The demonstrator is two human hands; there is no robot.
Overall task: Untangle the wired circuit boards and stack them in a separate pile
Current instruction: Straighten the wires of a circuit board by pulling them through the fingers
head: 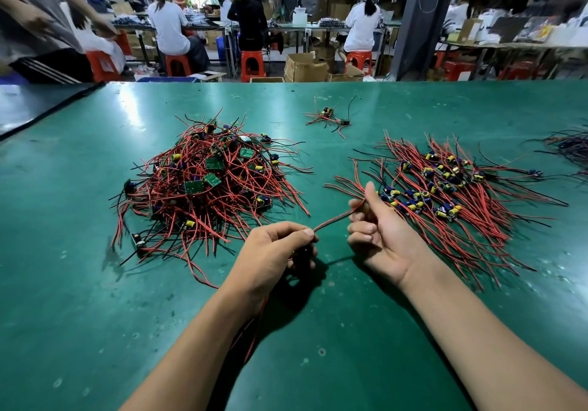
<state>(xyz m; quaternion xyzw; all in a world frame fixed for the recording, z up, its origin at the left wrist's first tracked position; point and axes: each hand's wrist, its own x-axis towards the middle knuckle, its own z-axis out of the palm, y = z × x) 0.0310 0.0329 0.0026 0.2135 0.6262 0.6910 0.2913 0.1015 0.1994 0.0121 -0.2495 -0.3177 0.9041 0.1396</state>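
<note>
A tangled heap of wired circuit boards (210, 184) with red and black leads lies on the green table (318, 331) at centre left. To the right, boards lie side by side in a sorted pile (445, 194), their wires combed the same way. My left hand (276, 251) is closed around a dark board, mostly hidden under its fingers, with red leads trailing below the wrist. A red wire (334, 221) runs taut from its thumb up to my right hand (375, 229), which pinches the wire's far end, thumb raised, beside the sorted pile.
A small cluster of a few wired boards (331, 117) lies farther back at centre. More dark wires (569, 146) sit at the right edge. A black mat (38, 105) covers the far left corner. Behind the table, several workers sit on red stools among cardboard boxes.
</note>
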